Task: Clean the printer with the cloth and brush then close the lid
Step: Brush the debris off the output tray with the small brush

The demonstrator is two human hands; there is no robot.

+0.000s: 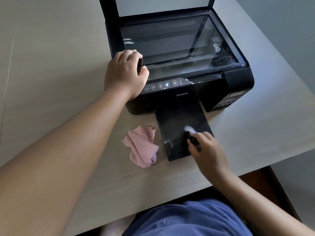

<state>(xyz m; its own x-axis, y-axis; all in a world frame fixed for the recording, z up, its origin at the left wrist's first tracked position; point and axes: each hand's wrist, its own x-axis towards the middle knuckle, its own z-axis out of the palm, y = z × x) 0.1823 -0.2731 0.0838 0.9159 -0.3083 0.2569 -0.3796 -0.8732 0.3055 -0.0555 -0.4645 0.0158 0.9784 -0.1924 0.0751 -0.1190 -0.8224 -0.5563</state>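
Observation:
A black printer (213, 92) stands on the table with its scanner lid (163, 5) raised upright at the back. White dust speckles the right side of the scanner glass (170, 41). My left hand (124, 74) grips the printer's front left corner. My right hand (208, 150) holds a small black brush (190, 135) with pale, blurred bristles against the extended output tray (175, 126). A crumpled pink cloth (141, 147) lies on the table just left of the tray, touched by neither hand.
The beige table (59, 65) has its front edge near my body and its right edge close beside the printer. White specks lie on the tray's near left corner and on the table beside the cloth. The floor shows at right.

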